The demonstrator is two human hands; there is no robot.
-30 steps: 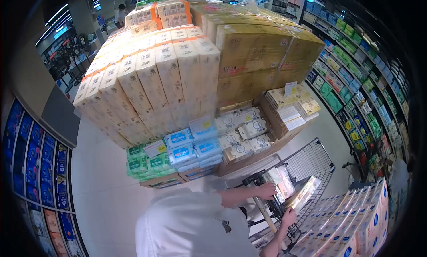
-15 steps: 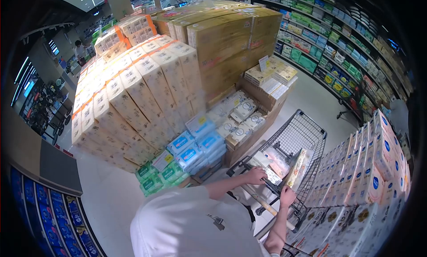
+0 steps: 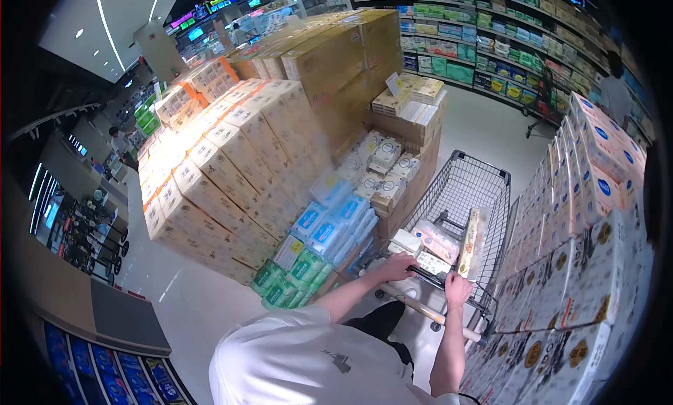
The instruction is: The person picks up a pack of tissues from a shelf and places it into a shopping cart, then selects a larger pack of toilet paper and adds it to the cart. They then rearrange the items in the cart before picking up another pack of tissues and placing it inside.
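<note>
A wire shopping cart (image 3: 459,187) stands in front of me. My left hand (image 3: 399,267) is closed round the left part of its dark handle, and my right hand (image 3: 458,288) grips the same bar farther right. Inside the cart lie a pink-and-white pack (image 3: 438,241), a long cream package (image 3: 474,240) along the right side, and a white pack (image 3: 405,242) near the left hand. Another white pack with dark print (image 3: 433,263) lies just beyond the handle, partly hidden by it.
Stacked tissue packs (image 3: 245,149) and brown cartons (image 3: 336,68) rise on the left, with blue packs (image 3: 326,230) and green packs (image 3: 291,275) low beside them. More packs (image 3: 561,265) stand close on the right. Shelves (image 3: 449,47) run behind; a person (image 3: 615,89) stands far right.
The view has shifted and turned; the display stacks sit differently in the frame and a person now shows at the far right. Both hands remain on the handle.
</note>
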